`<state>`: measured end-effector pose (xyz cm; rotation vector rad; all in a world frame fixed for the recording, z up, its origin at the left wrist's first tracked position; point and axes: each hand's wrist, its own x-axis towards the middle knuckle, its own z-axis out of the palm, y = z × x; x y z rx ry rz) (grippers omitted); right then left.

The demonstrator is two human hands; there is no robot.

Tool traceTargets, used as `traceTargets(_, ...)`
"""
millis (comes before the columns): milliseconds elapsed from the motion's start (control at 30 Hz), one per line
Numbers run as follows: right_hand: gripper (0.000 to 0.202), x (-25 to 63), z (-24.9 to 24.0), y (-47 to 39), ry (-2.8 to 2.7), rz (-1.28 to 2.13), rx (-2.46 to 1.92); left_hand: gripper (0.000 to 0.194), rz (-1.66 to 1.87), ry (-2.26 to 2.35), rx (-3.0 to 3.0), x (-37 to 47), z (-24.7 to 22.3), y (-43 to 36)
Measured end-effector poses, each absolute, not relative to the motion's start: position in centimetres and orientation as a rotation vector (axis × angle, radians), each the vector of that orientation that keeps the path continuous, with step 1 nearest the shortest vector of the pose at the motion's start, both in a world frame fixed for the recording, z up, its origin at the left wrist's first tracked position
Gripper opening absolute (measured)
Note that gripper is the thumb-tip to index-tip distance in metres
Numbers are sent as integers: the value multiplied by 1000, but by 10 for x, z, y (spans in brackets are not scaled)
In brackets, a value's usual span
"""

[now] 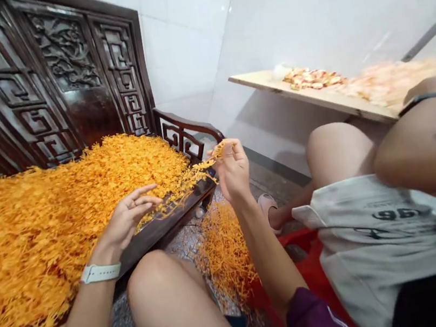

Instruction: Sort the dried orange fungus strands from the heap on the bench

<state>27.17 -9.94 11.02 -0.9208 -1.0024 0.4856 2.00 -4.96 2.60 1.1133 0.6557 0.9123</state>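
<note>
Behind the bench (90, 114), a glossy, pale wall (183, 37). Over most of the bench seat, a deep heap of orange strands (82, 216). To the right of the bench, another person (413, 156), seated close with bent knees and crowding that side (one pink sandal (268, 213) on the floor just past the bench's end). Beyond the bench's right arm, against the wall, a board (258, 81) with a spread of pale pink and reddish bits (314, 78). On the floor, in front of the bench's right end, a pile of orange stems (226, 247), and to its right a red stool (313, 250), partly hidden.

Over the bench's front edge, the left hand (131, 214), wide and loose, fingers nearly straight (cannot tell of any touch on the strands below). By the bench's front right corner, the right hand (233, 169), raised, in a narrow pinch on an orange sprig (204, 165), trailing toward the left fingertips.

Dark, polished wood in the bench, with squared fretwork and a carved panel; frilly, matted texture in the heap; thin, wiry tangles in the floor pile; knobbly, thready sprig.
</note>
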Motion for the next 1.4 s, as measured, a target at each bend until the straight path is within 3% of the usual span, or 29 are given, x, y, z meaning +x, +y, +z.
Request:
traceTargets(133, 31, 265, 113, -100, -1090, 451, -918, 45, 1128, 692, 1316, 73, 38, -65)
traceTargets(233, 28, 251, 112, -97, -1159, 490, -945, 65, 1165, 660, 1347, 109, 43, -90)
traceTargets(400, 40, 236, 101, -86, -1191, 441, -1065, 29, 1133, 534, 1168, 127, 29, -101)
traceTargets(533, 51, 225, 75, -87, -1029, 592, -1097, 42, 1180, 550, 927, 110, 27, -86)
traceTargets(767, 31, 187, 31, -95, -1176, 709, -1135, 43, 1312, 564, 787, 91, 29, -74)
traceTargets(967, 31, 171, 17, -100, -1177, 804, -1123, 55, 1410, 771, 789, 80, 20, -60)
traceTargets(1400, 50, 151, 7, -86, -576, 985, -970, 45, 1331, 619, 404, 84, 21, -63)
